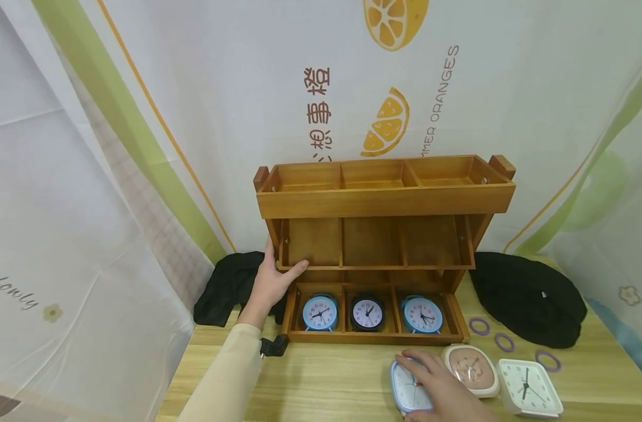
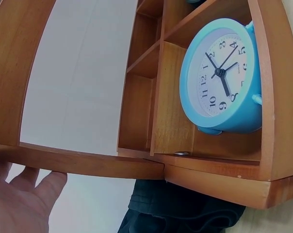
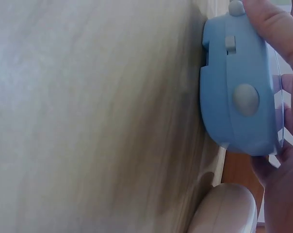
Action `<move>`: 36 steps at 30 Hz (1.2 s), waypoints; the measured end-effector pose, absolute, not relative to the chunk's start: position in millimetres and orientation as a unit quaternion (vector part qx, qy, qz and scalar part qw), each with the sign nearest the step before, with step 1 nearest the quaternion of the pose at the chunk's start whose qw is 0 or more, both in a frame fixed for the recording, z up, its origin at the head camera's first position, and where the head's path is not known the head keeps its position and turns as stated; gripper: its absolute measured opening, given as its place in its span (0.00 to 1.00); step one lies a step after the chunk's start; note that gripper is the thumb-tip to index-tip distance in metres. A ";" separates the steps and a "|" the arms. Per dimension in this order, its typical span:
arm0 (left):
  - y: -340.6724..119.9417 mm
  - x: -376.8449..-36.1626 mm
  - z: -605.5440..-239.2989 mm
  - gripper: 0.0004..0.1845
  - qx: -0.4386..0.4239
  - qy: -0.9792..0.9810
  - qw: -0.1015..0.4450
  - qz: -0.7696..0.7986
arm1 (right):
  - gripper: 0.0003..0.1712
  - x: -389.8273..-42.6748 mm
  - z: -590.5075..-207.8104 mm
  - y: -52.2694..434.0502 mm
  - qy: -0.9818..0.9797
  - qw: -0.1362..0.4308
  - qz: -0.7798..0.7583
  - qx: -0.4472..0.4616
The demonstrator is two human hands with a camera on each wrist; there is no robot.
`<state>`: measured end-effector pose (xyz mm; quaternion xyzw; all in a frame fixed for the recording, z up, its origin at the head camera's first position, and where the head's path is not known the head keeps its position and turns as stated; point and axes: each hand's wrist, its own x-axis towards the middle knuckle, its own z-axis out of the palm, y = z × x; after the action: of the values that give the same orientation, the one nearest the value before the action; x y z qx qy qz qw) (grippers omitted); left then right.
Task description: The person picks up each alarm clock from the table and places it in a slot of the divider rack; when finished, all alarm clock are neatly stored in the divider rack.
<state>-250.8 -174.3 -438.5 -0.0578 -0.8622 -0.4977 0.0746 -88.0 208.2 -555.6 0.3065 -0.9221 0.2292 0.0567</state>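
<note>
While the right hand (image 1: 432, 384) curls over the blue square clock (image 1: 407, 390) at the near edge of the wooden surface (image 1: 321, 381), its fingers wrap the clock's face and rim; the right wrist view shows the clock's back and side partly clear of the wood, so the step in hand looks like the pick-up. Just beside it lie a pink square clock (image 1: 473, 369) and a white square clock (image 1: 529, 387), the three close together.

Farther back, the left hand (image 1: 273, 281) grips the left end of the wooden rack (image 1: 384, 202) at its middle tier, thumb on the front rail and fingers round the side post, steadying it. The bottom tier already holds a light blue round clock (image 1: 320, 312), a black round clock (image 1: 367, 313) and another blue round clock (image 1: 422, 315), one per compartment; the middle and top tiers show nothing inside. My judgement is that the next move calls for lifting the square clock clear and carrying it to a free compartment above without nudging the rack.

Purple rings (image 1: 502, 341) lie on the surface to the right, dark cloth bundles (image 1: 526, 299) flank the rack, and a printed curtain with orange slices (image 1: 386, 126) hangs behind.
</note>
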 end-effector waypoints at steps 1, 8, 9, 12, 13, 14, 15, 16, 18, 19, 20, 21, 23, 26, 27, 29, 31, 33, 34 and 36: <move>-174.4 -250.7 -438.6 0.62 -0.058 -0.861 0.074 -0.499 | 0.55 -87.7 -556.2 207.9 -0.921 0.063 0.226 0.310; -175.0 -252.0 -439.5 0.61 -0.060 -0.852 0.076 -0.515 | 0.56 -88.3 -558.3 207.7 -0.915 0.082 0.223 0.327; -175.1 -252.1 -439.4 0.61 -0.060 -0.852 0.076 -0.515 | 0.55 -88.8 -557.2 207.8 -0.914 0.069 0.233 0.326; -175.0 -252.2 -439.0 0.61 -0.062 -0.852 0.074 -0.515 | 0.53 -90.1 -552.6 207.7 -0.910 0.031 0.262 0.320; -174.9 -252.4 -438.9 0.61 -0.064 -0.851 0.074 -0.516 | 0.53 -90.6 -550.9 207.4 -0.908 0.025 0.270 0.318; -174.9 -252.5 -438.9 0.61 -0.066 -0.851 0.074 -0.516 | 0.53 -91.1 -549.4 207.1 -0.906 0.023 0.278 0.317; -174.9 -252.8 -439.2 0.61 -0.067 -0.850 0.075 -0.517 | 0.54 -91.6 -547.8 206.4 -0.905 0.026 0.284 0.316; -175.0 -252.8 -439.3 0.61 -0.067 -0.850 0.076 -0.517 | 0.54 -91.9 -546.2 205.7 -0.905 0.029 0.286 0.314; -175.4 -252.7 -439.9 0.61 -0.066 -0.850 0.077 -0.517 | 0.54 -92.4 -543.0 203.8 -0.909 0.038 0.283 0.305; -175.6 -252.7 -440.3 0.61 -0.064 -0.850 0.076 -0.517 | 0.54 -92.9 -541.1 202.8 -0.909 0.044 0.284 0.301; -175.8 -252.6 -440.6 0.61 -0.063 -0.850 0.076 -0.517 | 0.54 -93.7 -539.2 202.1 -0.910 0.053 0.282 0.301; -175.8 -252.7 -440.7 0.61 -0.063 -0.850 0.075 -0.518 | 0.55 -94.8 -536.8 201.2 -0.912 0.061 0.275 0.299; -175.0 -252.2 -441.6 0.61 -0.062 -0.851 0.073 -0.517 | 0.56 -96.9 -532.5 199.9 -0.914 0.080 0.265 0.298; -174.1 -252.1 -442.2 0.61 -0.060 -0.853 0.071 -0.514 | 0.60 -105.6 -523.8 197.3 -0.906 0.133 0.253 0.313; -173.9 -252.2 -442.1 0.61 -0.060 -0.853 0.071 -0.514 | 0.61 -109.2 -519.1 195.7 -0.902 0.148 0.252 0.317; -173.7 -251.7 -440.6 0.61 -0.057 -0.855 0.069 -0.511 | 0.63 -117.0 -508.8 193.5 -0.896 0.176 0.244 0.328; -173.9 -251.4 -439.4 0.62 -0.056 -0.856 0.069 -0.509 | 0.64 -125.0 -495.5 191.5 -0.892 0.194 0.240 0.331; -174.2 -250.9 -438.4 0.62 -0.055 -0.858 0.070 -0.506 | 0.64 -132.5 -481.5 190.6 -0.890 0.198 0.242 0.333; -174.5 -250.4 -438.2 0.62 -0.054 -0.859 0.070 -0.505 | 0.64 -136.0 -475.1 190.6 -0.890 0.198 0.242 0.333; -174.9 -249.9 -438.7 0.62 -0.055 -0.859 0.072 -0.504 | 0.64 -142.9 -462.7 189.5 -0.884 0.203 0.250 0.339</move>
<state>-249.9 -174.9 -438.7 -0.0551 -0.8588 -0.5041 0.0722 -142.9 189.5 -462.7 0.3389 -0.8838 0.2502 0.2033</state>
